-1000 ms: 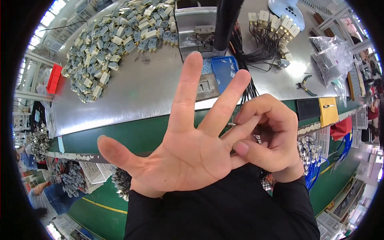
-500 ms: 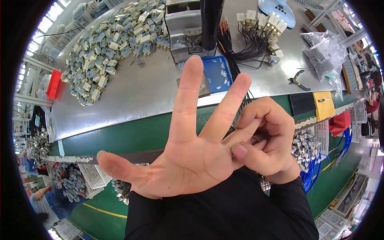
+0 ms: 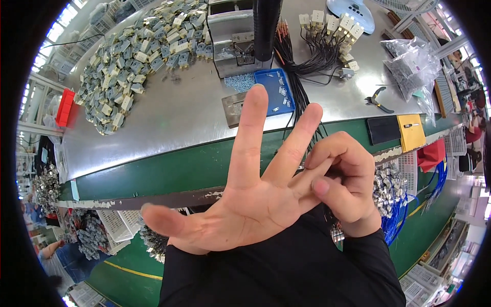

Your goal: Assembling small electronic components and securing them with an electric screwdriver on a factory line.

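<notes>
Above the table's front edge I hold up my left hand (image 3: 250,207), palm facing me. Its thumb, index and middle fingers are spread and hold nothing. My right hand (image 3: 349,179) is closed around the outer fingers of the left, pinching them between thumb and curled fingers. Whether anything small is hidden inside that grip I cannot make out. Just beyond my fingertips are a blue tray (image 3: 279,105) with small metal pieces, a flat metal block (image 3: 232,110) and black cables (image 3: 298,94).
Grey and cream switch-like parts (image 3: 148,51) are heaped at far left, by a red bin (image 3: 65,107). A metal machine (image 3: 230,41) stands centrally. Pliers (image 3: 379,101), a plastic bag (image 3: 411,64), a dark flat rectangular object (image 3: 383,131) and a yellow notebook (image 3: 417,135) lie at right.
My left hand has shifted slightly right, with its raised fingertips lower in view and its thumb nearer the palm. The right hand keeps its hold. The view has shifted slightly.
</notes>
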The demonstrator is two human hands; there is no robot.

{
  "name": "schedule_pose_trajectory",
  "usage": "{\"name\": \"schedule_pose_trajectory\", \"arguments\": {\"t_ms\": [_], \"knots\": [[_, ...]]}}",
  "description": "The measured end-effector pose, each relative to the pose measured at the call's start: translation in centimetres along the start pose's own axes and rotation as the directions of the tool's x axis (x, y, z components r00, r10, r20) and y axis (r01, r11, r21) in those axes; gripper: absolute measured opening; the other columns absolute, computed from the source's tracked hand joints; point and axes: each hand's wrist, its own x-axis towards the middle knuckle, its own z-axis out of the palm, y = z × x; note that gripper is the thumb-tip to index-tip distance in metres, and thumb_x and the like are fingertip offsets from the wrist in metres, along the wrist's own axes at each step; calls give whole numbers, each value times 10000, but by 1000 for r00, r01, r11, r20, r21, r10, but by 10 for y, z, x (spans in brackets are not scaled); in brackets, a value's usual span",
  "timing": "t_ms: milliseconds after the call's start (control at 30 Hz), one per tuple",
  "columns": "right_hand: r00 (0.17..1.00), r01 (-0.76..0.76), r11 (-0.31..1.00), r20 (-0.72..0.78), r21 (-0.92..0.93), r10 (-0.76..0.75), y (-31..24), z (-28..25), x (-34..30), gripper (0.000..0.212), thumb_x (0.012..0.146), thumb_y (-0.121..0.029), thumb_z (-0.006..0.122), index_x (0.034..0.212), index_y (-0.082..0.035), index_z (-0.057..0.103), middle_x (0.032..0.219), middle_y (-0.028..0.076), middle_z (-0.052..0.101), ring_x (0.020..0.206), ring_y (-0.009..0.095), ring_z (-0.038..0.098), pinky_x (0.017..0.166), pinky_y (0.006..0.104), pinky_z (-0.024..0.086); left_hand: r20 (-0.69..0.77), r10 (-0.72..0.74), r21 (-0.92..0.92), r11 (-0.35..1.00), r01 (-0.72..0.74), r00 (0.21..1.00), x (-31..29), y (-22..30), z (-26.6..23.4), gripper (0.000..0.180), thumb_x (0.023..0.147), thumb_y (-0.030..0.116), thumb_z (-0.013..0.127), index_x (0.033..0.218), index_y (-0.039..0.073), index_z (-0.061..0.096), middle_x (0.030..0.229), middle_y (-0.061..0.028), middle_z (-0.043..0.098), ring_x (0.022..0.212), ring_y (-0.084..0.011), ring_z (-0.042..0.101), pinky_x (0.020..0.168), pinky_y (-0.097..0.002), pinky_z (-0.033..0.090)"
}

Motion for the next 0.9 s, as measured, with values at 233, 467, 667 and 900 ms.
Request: {"name": "schedule_pose_trajectory", "arguments": {"t_ms": [233,467,667,900], "knots": [[898,174,984,-404,-36,-174,7,26,2,332,782,8,803,1082,29,662,999,102,644,803,128,582,658,247,462,259,-150,644,763,-55,954,5,13,-9,1242,843,949,455,1512,415,-445,1612,-274,-440,1561,-541,-200,1240,-661,-52],[973,44,997,-228,63,-29,9,30,-26,275,863,103,770,1103,50,646,1085,119,629,796,96,556,677,228,455,-76,45,659,752,16,996,-10,-20,-1,1316,762,992,487,1482,437,-465,1590,-291,-457,1535,-466,-334,1231,-609,-146],[926,37,966,-372,255,62,7,37,-44,265,901,158,716,1136,75,623,1132,136,635,933,134,643,814,265,544,270,-35,731,658,-181,962,-1,-28,-33,1406,693,994,553,1540,397,-397,1600,-344,-395,1532,-506,-307,1221,-615,-133],[871,27,955,-475,297,123,0,31,-70,231,928,162,684,1132,76,616,1151,122,632,1006,146,655,855,269,548,398,-291,833,512,-210,870,2,-42,-49,1346,720,983,552,1495,488,-432,1567,-333,-456,1530,-498,-319,1227,-596,-166]]}}
